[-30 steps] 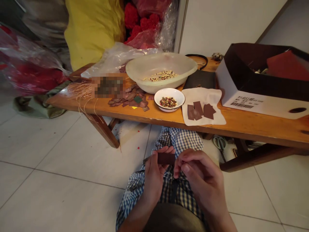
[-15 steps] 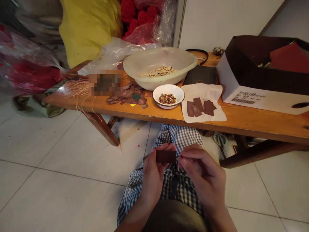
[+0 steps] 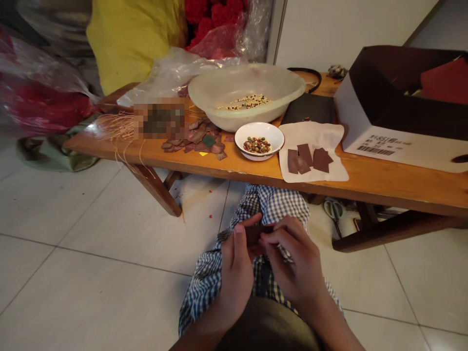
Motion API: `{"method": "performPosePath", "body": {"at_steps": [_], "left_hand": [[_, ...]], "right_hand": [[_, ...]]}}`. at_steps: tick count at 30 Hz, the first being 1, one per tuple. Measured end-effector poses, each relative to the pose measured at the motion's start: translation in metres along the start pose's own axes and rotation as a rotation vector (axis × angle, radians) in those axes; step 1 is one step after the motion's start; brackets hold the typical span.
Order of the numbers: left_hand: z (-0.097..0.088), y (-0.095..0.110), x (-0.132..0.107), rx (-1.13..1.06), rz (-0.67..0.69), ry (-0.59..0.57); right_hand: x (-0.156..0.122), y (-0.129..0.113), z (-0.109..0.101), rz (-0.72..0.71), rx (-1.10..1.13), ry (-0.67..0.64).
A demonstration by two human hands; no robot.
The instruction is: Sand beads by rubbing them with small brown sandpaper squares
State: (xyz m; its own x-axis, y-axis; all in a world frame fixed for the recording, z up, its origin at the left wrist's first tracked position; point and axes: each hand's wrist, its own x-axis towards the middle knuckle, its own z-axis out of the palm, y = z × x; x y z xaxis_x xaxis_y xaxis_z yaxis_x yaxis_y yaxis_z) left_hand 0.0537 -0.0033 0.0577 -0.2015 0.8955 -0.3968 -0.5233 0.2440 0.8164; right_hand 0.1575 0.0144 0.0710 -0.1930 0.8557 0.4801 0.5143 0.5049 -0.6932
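Above my lap, my left hand (image 3: 236, 265) is closed on a small dark brown rectangular piece (image 3: 256, 235), thumb on the near side and a finger stretched behind it. The fingers of my right hand (image 3: 298, 258) are pinched at the right end of that piece. Whether a bead is between them is hidden. On the bench ahead, a white bowl (image 3: 239, 148) holds small multicoloured beads (image 3: 257, 145). Beside it, several similar brown pieces (image 3: 304, 155) lie on a white sheet (image 3: 331, 173).
On the wooden bench (image 3: 369, 190) stand a large pale basin (image 3: 204, 109) with beads in it and an open box (image 3: 405, 153) at the right. Brown scraps (image 3: 193, 141) and pale cords (image 3: 119, 129) lie to the left. Scissors (image 3: 333, 212) are under the bench.
My right hand has moved left, its fingertips now against the brown piece. The small red bead seen at its fingertips is out of sight. The left thumb has shifted over the piece.
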Motion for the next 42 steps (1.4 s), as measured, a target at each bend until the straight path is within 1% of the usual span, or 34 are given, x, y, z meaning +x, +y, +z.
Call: {"method": "performPosePath", "body": {"at_steps": [4,8,11,15,18,22,25,29,32,35,39,42], "left_hand": [[0.0014,0.0001,-0.0018,0.018,0.013,-0.01],[0.0015,-0.0012,-0.0016,0.073,0.022,0.015],[0.0016,-0.0016,-0.0004,0.073,0.028,-0.006],[0.0016,-0.0025,0.0005,0.12,0.054,0.004],[0.0016,-0.0035,-0.0004,0.119,0.074,-0.01],[0.0025,-0.0021,-0.0022,0.157,0.096,-0.036],[0.0033,-0.0003,-0.0025,0.158,0.088,-0.049],[0.0043,0.0005,-0.0021,0.219,0.119,-0.077],[0.0056,0.0014,-0.0028,0.227,0.107,-0.081],[0.0058,0.0023,-0.0044,0.279,0.129,-0.08],[0.0048,0.0023,-0.0062,0.312,0.153,-0.098],[0.0051,0.0025,-0.006,0.298,0.142,-0.12]], "right_hand": [[0.0014,0.0011,-0.0023,-0.005,-0.069,0.014],[0.0026,0.0014,-0.0013,-0.028,-0.056,-0.048],[0.0027,0.002,-0.0004,-0.012,-0.098,-0.027],[0.0021,0.0031,-0.001,-0.029,-0.088,-0.093],[0.0016,0.004,-0.0021,0.001,-0.139,-0.051],[0.001,0.004,-0.0028,-0.035,-0.118,-0.081],[0.0002,0.0034,-0.0034,-0.015,-0.155,-0.04],[-0.0011,0.0023,-0.0043,-0.036,-0.119,-0.068],[-0.0007,0.0023,-0.0056,-0.001,-0.158,-0.035],[-0.0014,0.0023,-0.0063,-0.021,-0.115,-0.056],[-0.0043,0.0023,-0.0065,0.028,-0.138,-0.002],[-0.0063,0.0021,-0.0069,-0.006,-0.117,-0.005]]}}
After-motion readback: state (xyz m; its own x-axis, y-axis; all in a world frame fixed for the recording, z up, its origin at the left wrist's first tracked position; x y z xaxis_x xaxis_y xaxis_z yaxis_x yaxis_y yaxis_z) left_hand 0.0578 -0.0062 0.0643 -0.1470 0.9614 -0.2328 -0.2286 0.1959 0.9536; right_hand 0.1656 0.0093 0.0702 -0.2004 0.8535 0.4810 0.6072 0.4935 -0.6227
